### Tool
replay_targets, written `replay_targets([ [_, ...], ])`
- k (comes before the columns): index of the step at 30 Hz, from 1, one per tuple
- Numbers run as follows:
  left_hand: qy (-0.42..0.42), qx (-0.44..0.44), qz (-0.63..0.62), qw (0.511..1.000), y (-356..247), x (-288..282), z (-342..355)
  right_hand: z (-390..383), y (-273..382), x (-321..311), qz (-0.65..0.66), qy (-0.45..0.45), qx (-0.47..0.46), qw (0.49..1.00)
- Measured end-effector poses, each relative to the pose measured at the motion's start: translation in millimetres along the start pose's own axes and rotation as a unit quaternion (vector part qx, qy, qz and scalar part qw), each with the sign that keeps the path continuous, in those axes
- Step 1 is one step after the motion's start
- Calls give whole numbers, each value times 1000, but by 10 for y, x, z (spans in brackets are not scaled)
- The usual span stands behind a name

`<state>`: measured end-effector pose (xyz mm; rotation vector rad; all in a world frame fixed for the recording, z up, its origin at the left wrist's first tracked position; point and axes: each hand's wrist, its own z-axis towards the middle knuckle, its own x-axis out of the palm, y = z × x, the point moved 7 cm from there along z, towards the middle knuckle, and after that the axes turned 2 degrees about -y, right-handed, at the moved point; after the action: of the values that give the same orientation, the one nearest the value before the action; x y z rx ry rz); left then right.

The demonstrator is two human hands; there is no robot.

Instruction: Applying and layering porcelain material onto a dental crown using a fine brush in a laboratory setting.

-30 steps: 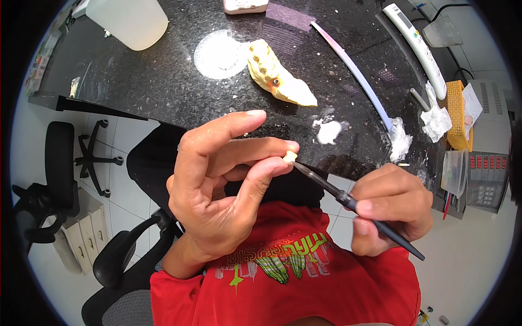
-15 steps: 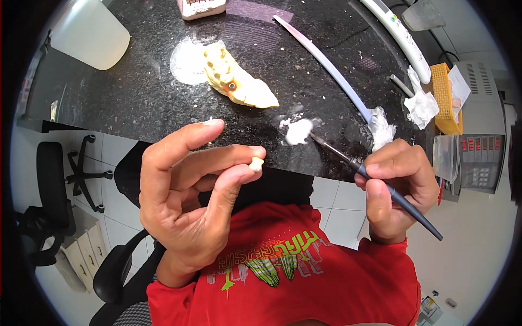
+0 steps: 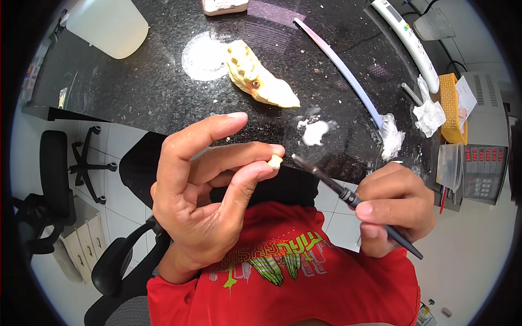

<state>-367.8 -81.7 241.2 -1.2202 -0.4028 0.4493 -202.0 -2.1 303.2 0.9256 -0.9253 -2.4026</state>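
Note:
Between thumb and fingertips, my left hand (image 3: 202, 204) pinches a small cream tooth crown (image 3: 275, 162), its index finger raised apart. My right hand (image 3: 399, 204) grips a dark-handled fine brush (image 3: 326, 178) like a pen. The brush tip carries a little white material and points toward the crown, a short gap away. Beyond the hands, on the black speckled counter (image 3: 147, 92), lies a mound of white paste (image 3: 315, 132). A yellow dental cast (image 3: 261, 84) with several teeth and one small round metal-rimmed hole rests farther back.
White powder residue (image 3: 201, 57) marks the counter beside the cast. A translucent container (image 3: 111, 27) stands back left. To the right are a long curved strip (image 3: 342, 68), crumpled tissues (image 3: 390, 138), a white handpiece-like device (image 3: 410, 41), a yellow basket (image 3: 450, 106) and a grey machine (image 3: 484, 146).
My right hand has drawn the brush back from the white paste, and its tip is now near the crown. The counter items appear shifted slightly right and up in view.

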Motion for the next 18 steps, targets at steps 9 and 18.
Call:
replay_targets([
  [9, 2, -7, 7, 1000, -14, 9, 8, -51, -51, 83, 44, -34, -11, 998],
  [18, 2, -6, 6, 1000, -4, -1, 10, -44, -50, 77, 42, -30, -15, 999],
])
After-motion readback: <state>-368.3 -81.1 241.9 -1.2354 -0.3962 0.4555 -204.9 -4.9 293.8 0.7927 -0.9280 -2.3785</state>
